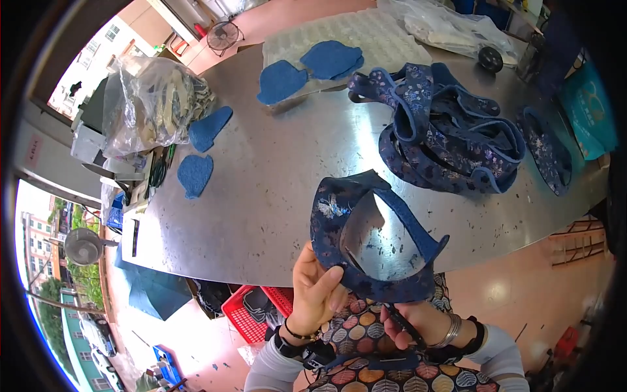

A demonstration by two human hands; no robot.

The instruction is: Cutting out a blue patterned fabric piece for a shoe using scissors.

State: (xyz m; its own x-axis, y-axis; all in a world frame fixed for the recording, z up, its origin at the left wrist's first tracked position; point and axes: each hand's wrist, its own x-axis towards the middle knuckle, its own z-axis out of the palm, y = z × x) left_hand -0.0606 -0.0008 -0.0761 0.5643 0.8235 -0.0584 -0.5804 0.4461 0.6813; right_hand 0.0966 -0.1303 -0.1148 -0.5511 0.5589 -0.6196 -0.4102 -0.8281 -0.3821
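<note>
Left hand (315, 289) pinched lower left edge of dark blue floral fabric loop (366, 235), thumb on top. Right hand (411, 320) closed on loop's lower right edge, also gripped thin dark tool (403, 326). Loop was raised over near edge of metal table (261, 196), at 6 o'clock. Pile of same floral loops (450, 137) lay at 1 o'clock from it. Blue cut fabric pieces (196, 175) lay at 10 o'clock, more (307, 68) at 11 o'clock on white padded sheet (366, 32). Clear plastic bag (153, 101) stood at table's far left.

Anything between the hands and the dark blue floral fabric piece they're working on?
Nothing visible. The left hand already pinches the lower edge of the dark blue floral curved fabric piece; the right hand touches it from below, holding a thin dark tool.
</note>
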